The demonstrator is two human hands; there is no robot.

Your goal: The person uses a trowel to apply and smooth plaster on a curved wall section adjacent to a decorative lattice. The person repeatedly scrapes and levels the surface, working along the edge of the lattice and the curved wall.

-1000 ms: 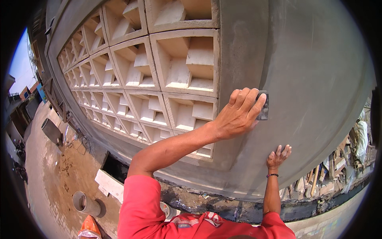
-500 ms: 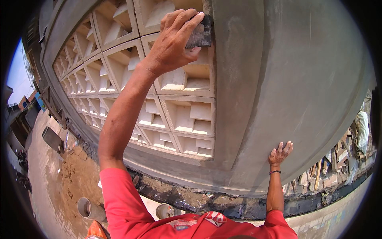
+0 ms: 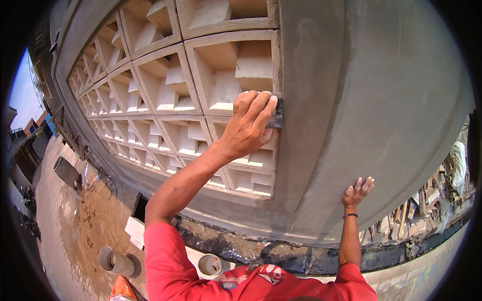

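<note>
My left hand (image 3: 251,120) grips a small dark flat block (image 3: 276,114) against the right edge of the pale concrete breeze-block panel (image 3: 201,115), beside a strip of smooth grey plaster (image 3: 311,90). My fingers curl over the block and hide part of it. Lower on the right, my right hand (image 3: 356,193) rests with spread fingers on the broad grey rendered wall (image 3: 396,105), a dark band around the wrist.
A dark drain strip (image 3: 296,258) runs along the wall's foot. A concrete pipe (image 3: 115,261), a bucket (image 3: 211,266), an orange sack (image 3: 122,290) and a grey drum (image 3: 68,171) stand low and left. Scrap timber (image 3: 427,200) is heaped at right.
My left hand with the block rose leftward from the grey plaster onto the upper blocks, then came down along the panel's right edge. My right hand stays on the wall.
</note>
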